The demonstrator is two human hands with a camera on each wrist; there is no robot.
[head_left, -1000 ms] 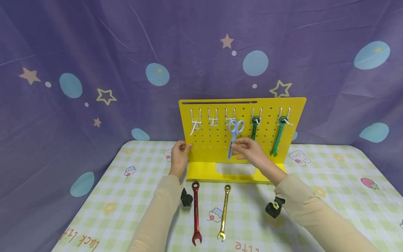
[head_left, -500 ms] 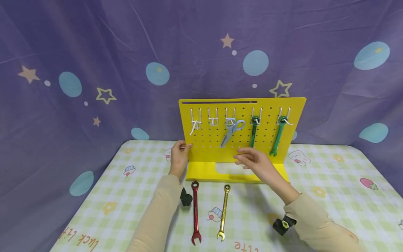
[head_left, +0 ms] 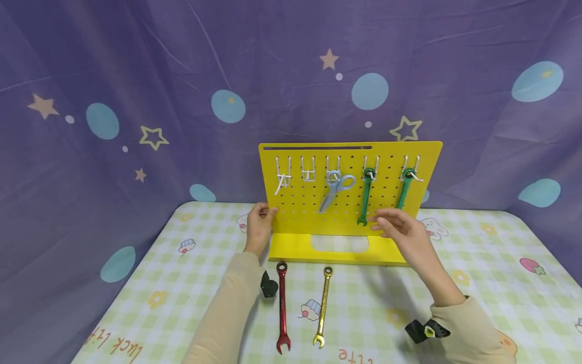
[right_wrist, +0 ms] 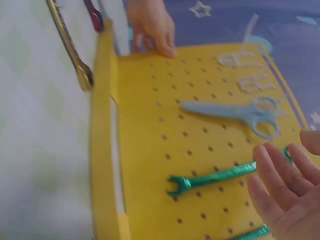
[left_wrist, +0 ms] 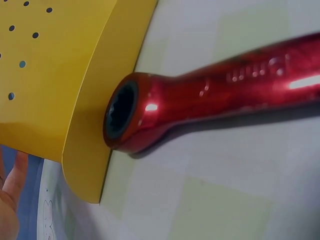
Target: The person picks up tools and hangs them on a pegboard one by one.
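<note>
While the left hand [head_left: 259,230] grips the yellow pegboard [head_left: 291,227] by its edge, the right hand [head_left: 406,237], fingers [right_wrist: 276,175] loosely spread, hovers near 2 green wrenches [head_left: 366,197]; left of these fingers, apart, hang scissors [head_left: 334,189].

A gap is running between the red wrench [head_left: 282,303] and gold wrench [head_left: 323,306], but the yellow board [head_left: 300,208] is blocking the way behind

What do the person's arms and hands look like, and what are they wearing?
The left sleeve and right sleeve are long and beige. The left hand and right hand have no gloves on. Each wrist has a chunky black gadget: the left gadget looks plain, while the right gadget has a yellow-green spot.
</note>
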